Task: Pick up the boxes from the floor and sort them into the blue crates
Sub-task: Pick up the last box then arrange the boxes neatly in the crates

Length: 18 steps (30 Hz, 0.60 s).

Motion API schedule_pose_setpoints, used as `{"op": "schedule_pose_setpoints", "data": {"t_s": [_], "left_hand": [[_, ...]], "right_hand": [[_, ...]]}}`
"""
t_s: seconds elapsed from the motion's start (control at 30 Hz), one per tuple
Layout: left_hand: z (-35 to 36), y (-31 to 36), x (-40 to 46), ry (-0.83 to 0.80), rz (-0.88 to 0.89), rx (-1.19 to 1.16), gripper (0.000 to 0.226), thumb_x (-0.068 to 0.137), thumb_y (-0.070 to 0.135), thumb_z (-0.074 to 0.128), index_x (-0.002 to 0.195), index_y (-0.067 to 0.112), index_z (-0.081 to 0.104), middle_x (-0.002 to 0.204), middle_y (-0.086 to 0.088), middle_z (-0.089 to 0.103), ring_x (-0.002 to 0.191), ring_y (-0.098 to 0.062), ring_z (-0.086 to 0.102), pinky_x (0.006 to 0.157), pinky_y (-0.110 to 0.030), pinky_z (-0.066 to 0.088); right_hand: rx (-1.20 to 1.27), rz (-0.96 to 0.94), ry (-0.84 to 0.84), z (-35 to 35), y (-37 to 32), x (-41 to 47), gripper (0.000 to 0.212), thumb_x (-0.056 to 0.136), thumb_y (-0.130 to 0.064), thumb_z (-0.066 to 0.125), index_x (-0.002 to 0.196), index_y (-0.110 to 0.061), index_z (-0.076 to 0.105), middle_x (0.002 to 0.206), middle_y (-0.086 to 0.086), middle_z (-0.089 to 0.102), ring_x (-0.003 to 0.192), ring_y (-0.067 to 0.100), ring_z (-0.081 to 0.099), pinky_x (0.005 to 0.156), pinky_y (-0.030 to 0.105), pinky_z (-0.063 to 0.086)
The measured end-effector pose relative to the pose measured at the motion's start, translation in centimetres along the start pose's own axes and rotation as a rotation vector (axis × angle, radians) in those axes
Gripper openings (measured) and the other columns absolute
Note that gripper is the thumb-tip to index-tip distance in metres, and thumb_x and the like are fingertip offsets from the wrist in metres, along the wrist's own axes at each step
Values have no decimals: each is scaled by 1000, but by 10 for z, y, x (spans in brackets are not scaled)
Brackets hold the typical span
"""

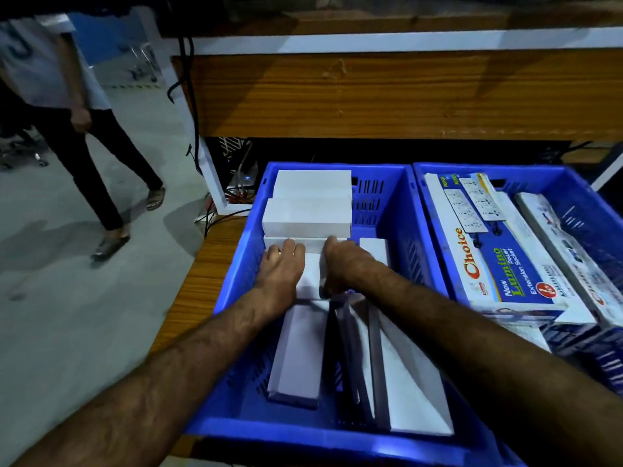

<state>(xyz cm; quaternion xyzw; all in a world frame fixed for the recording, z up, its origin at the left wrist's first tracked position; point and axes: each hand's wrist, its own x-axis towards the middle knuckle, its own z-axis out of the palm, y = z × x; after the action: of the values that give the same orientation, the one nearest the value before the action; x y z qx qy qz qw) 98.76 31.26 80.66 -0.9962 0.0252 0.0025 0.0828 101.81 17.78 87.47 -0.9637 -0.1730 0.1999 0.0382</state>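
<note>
Both hands' fingers (290,247) press one white box (312,274) — between them.

A wood-grain table (209,264) is carrying two blue crates side by side, their walls touching. The left crate (236,284) is sitting near the table's left edge; the right crate (586,190) is running out of view. A grey concrete floor (84,298) is lying beside the table.
</note>
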Motion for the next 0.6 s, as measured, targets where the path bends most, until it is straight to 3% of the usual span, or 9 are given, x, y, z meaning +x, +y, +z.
{"op": "schedule_pose_setpoints", "data": {"t_s": [0.13, 0.23, 0.43, 0.6], "left_hand": [[4, 6, -1, 69, -81, 28, 54, 69, 7, 71, 116, 15, 46, 118, -12, 47, 100, -32, 54, 85, -39, 45], [9, 12, -2, 122, -131, 44, 59, 52, 6, 76, 104, 17, 51, 105, -10, 52, 88, -30, 55, 77, -37, 46], [17, 21, 0, 119, -142, 145, 27, 79, 14, 66, 98, 18, 48, 98, -8, 56, 85, -27, 58, 78, -41, 51], [22, 24, -4, 62, -95, 158, 35, 73, 16, 67, 100, 19, 45, 100, -6, 55, 88, -26, 57, 78, -41, 48]], "right_hand": [[-74, -20, 81, 9, -4, -3, 62, 90, -19, 70, 137, -4, 33, 133, 16, 43, 126, 32, 51, 97, 36, 48], [-89, -41, 153, 8, -3, -6, 48, 98, -16, 56, 138, -1, 34, 133, 17, 42, 127, 35, 49, 92, 37, 47], [-87, -4, 138, 19, -9, -5, 48, 98, -12, 55, 139, -3, 31, 132, 14, 42, 125, 30, 49, 95, 35, 49], [-81, -21, 81, 22, -4, -1, 40, 101, -16, 50, 137, -4, 38, 137, 18, 45, 128, 32, 49, 101, 36, 43]]}}
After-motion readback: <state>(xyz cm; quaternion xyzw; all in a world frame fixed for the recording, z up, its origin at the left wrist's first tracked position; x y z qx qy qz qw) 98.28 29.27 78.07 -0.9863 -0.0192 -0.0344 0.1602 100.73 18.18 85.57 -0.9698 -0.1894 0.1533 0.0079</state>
